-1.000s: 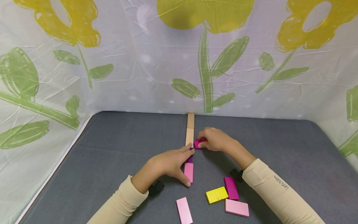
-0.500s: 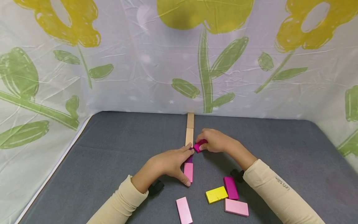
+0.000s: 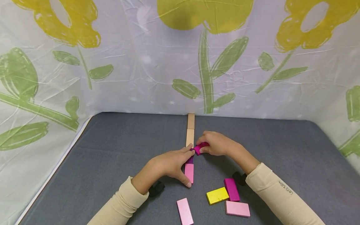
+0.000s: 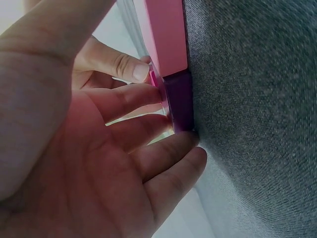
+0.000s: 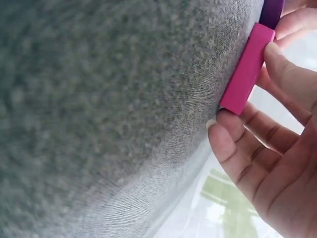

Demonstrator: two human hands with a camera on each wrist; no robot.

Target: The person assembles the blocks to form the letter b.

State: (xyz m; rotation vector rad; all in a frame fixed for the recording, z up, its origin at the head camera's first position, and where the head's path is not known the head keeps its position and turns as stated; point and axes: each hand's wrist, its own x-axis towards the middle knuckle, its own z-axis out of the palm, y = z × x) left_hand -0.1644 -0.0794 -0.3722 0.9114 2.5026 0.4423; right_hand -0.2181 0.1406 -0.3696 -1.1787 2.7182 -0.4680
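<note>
My right hand (image 3: 216,143) pinches a magenta block (image 3: 197,150) between thumb and fingers. In the right wrist view one end of this magenta block (image 5: 245,74) meets the purple block (image 5: 271,14). A row of blocks runs along the table: two plain wooden blocks, the nearer wooden block (image 3: 190,137), then the purple block (image 3: 190,160) and a pink block (image 3: 189,173). My left hand (image 3: 171,163) spans the purple and pink blocks, its thumb by the pink one's near end. The left wrist view shows its extended fingers (image 4: 166,151) against the purple block (image 4: 179,101), partly hidden in the head view.
Nearer on the grey tabletop (image 3: 112,187) lie a yellow block (image 3: 217,196), another magenta block (image 3: 232,189) and two loose pink blocks, one pink block (image 3: 237,208) right and another pink block (image 3: 185,211) left. A flowered cloth (image 3: 140,62) hangs behind.
My right hand has drawn slightly nearer with the magenta block, which has turned a little and closed up to the purple one. The left hand stays put.
</note>
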